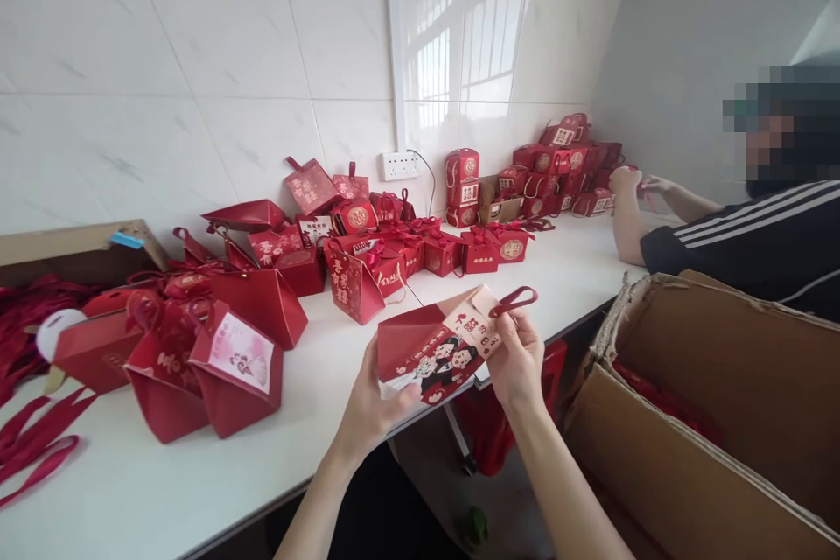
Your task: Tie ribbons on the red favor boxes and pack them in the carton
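A red gift box (420, 350) with a cartoon couple printed on its side is held between my two hands above the table's front edge. My left hand (381, 398) grips its bottom end, thumb along the lower side. At the upper end, my right hand (518, 359) closes around the pale printed flap, where a dark red ribbon loop (516, 299) sticks out. The box lies tilted on its side in the air. Two finished-looking red gift boxes with ribbon loops, one bearing a pink picture label (241, 353), stand on the table to the left.
Many red boxes crowd the white table (341, 367) along the wall. Loose red ribbons (39, 446) lie at the left. A large open cardboard carton (662, 350) stands at the right. Beyond it, a person in a dark striped sleeve (722, 227) handles something red. A power strip (400, 165) is on the wall.
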A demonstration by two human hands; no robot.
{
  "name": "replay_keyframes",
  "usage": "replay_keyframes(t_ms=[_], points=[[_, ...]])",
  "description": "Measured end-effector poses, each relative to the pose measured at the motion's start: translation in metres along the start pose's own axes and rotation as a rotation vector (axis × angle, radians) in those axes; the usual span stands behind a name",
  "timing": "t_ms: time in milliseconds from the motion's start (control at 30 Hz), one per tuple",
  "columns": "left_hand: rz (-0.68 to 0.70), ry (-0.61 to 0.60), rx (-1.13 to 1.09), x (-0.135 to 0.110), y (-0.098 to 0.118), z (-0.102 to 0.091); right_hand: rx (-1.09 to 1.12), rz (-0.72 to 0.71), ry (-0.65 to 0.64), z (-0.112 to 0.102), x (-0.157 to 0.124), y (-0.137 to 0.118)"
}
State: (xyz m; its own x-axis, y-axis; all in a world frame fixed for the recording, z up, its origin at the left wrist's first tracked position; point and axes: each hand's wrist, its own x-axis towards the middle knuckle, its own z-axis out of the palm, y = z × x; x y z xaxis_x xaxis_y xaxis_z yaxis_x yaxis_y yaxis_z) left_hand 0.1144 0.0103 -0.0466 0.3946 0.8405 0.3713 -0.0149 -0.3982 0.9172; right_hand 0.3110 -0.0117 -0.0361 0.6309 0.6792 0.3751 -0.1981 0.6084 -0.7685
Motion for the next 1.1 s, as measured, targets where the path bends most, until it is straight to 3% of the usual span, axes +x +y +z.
replay_keyframes(t_ms=[133,300,500,700,833,967,1100], points=[[0.092,0.025,-0.069,-0.002,0.023,0.025,0.096,0.053,0.068,-0.015,-0.01,-0.002],[0.196,0.045,0.092,-0.008,0.04,0.033,-0.061,0.214,0.058,-0.028,-0.017,-0.008],[-0.057,-0.101,-0.22,-0.008,0.059,0.05,-0.025,0.629,-0.025,-0.03,-0.039,-0.034],[-0.163,-0.111,-0.401,-0.006,0.065,0.065,0.06,0.74,0.037,-0.031,-0.044,-0.049],[-0.228,-0.114,-0.435,-0.011,0.066,0.068,-0.053,0.645,0.099,-0.038,-0.044,-0.05],[-0.264,-0.106,-0.424,-0.016,0.063,0.065,-0.338,0.28,0.272,-0.052,-0.038,-0.05],[-0.28,-0.113,-0.393,-0.023,0.05,0.059,-0.635,-0.012,0.257,-0.057,-0.03,-0.064]])
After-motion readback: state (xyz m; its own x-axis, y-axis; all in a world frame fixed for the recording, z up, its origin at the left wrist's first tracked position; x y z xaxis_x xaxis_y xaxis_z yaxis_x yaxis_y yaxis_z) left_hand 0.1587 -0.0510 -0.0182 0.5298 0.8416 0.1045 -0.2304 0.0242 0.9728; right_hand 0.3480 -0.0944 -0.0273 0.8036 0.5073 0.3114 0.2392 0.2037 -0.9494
